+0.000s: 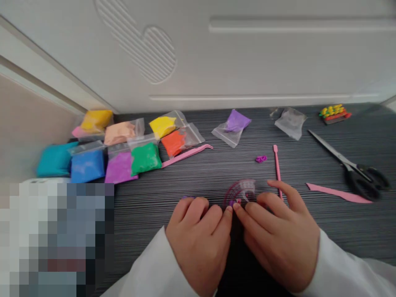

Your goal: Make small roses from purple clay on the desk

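My left hand (pixel 201 237) and my right hand (pixel 278 237) meet low in the middle of the head view, index fingertips nearly touching. Between those tips is a small lump of purple clay (pixel 231 203), partly covered by the fingers. Both hands are closed in toward it, though the right little finger sticks out. Just beyond the fingertips lies a clear protractor (pixel 238 187) with dark pink markings, its near part hidden. Past my left knuckles a bit of violet clay (pixel 188 197) peeks out. A small twisted magenta clay piece (pixel 261 159) lies farther back.
Several bags of coloured clay, one green (pixel 145 157), cover the back left beside a pink hooked tool (pixel 187 155). A violet clay bag (pixel 236 121) lies mid-back. To the right are a pink stick (pixel 277 165), a pink knife (pixel 340 193), scissors (pixel 359 168) and a yellow-red clay model (pixel 335 113).
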